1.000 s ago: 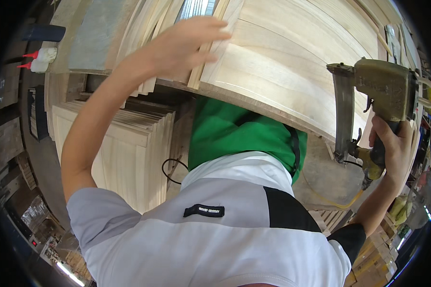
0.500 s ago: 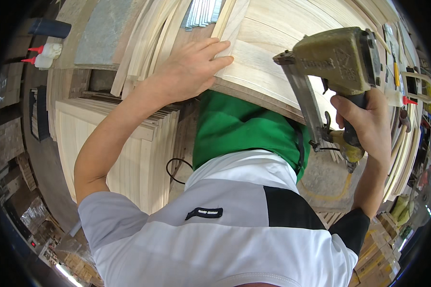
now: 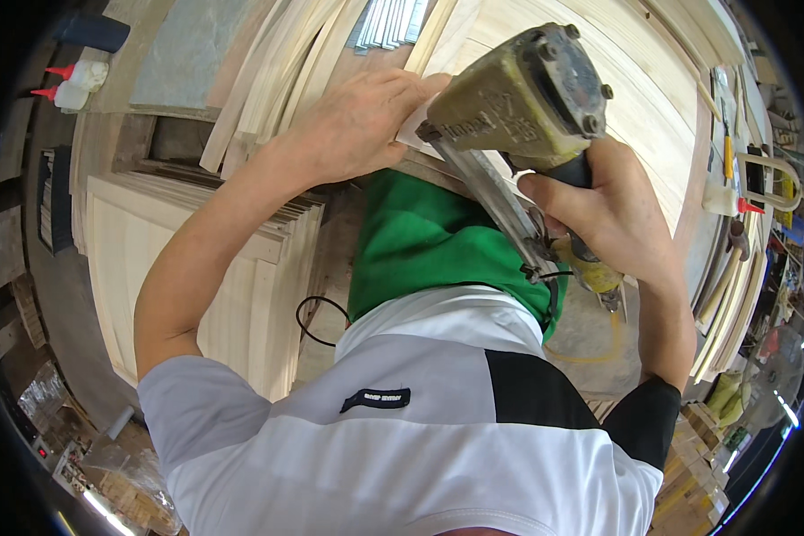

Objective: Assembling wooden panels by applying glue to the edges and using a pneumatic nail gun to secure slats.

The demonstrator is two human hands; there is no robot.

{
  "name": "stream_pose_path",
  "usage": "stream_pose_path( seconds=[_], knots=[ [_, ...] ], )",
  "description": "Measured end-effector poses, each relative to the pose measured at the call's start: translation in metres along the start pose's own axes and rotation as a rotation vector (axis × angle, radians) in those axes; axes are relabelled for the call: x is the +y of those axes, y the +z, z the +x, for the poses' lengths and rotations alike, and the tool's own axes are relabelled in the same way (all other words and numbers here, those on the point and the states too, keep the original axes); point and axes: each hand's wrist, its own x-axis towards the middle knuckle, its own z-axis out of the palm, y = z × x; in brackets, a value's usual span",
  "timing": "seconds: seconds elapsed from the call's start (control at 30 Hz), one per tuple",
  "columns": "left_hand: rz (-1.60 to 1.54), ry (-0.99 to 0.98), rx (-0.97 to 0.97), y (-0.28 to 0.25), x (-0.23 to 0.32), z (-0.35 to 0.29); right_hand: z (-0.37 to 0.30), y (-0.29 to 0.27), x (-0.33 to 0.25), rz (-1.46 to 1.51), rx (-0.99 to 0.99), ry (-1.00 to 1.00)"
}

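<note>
Wooden panel seems joined but unfinished

Right hand grasps nail gun; left hand at panel's edge, grip unclear.

The brown desk is carrying a broad, pale wooden panel, which is lying flat. To its left, thin silvery strips are resting in a bundle, long wooden strips are lying close together, and a grey sheet is lying farther left.
</note>
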Motion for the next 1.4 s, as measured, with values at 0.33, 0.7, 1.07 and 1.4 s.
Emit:
stream_pose_path(
  seconds=[0.33,0.7,1.07,1.4],
  knots=[
    [0.007,-0.086,-0.072,0.002,-0.009,0.004,0.017,0.007,-0.016,-0.081,-0.055,-0.084],
    [-0.036,-0.184,-0.119,-0.008,0.007,0.008,0.001,-0.003,0.006,-0.011,0.006,-0.244],
    [-0.054,-0.079,-0.176,-0.024,0.005,0.012,-0.017,-0.091,0.034,0.067,0.34,0.226],
    [-0.03,-0.091,-0.222,-0.022,0.002,0.018,0.035,-0.128,0.025,0.012,0.375,0.124]
  ],
)
